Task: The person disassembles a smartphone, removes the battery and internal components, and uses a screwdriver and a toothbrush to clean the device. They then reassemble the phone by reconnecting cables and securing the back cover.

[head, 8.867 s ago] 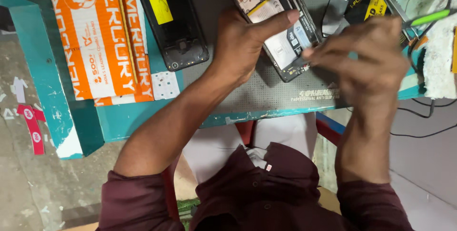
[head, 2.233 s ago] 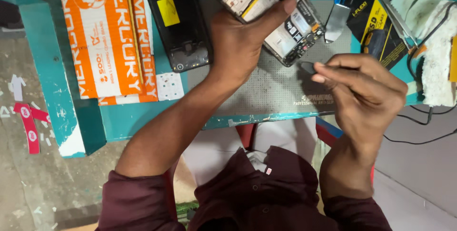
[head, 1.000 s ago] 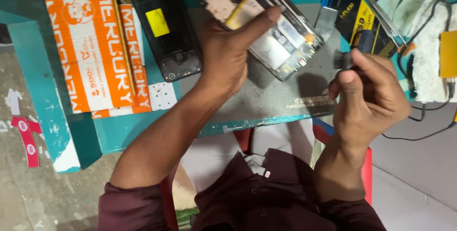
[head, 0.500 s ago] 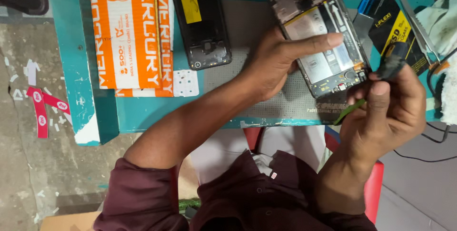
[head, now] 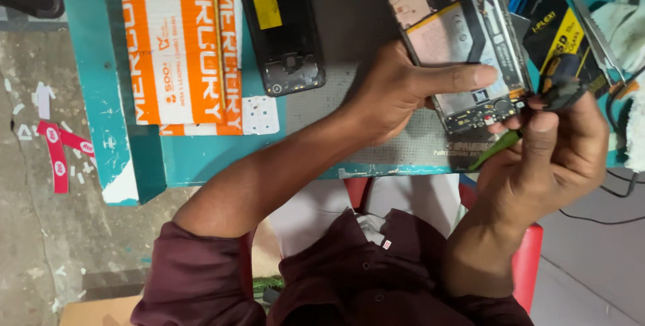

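Note:
An opened phone (head: 463,37) with its board and battery exposed lies on a grey work mat (head: 349,44). My left hand (head: 410,87) presses on it, thumb stretched across the battery. My right hand (head: 551,145) is at the phone's lower corner, fingers closed on a small green-and-black screwdriver (head: 531,121); its tip is hidden by my fingers. A black phone back cover (head: 279,27) with a yellow sticker lies to the left of the mat.
An orange and white box (head: 178,44) sits on the teal table (head: 195,158). Black and yellow packets (head: 561,27), tweezers (head: 594,27), a white cloth (head: 631,10) and cables (head: 621,185) crowd the right side. A red stool edge (head: 527,259) shows below.
The view has shifted. My right hand, earlier away from the phone, has come to its lower corner with the screwdriver. My left hand stays pressed on the phone.

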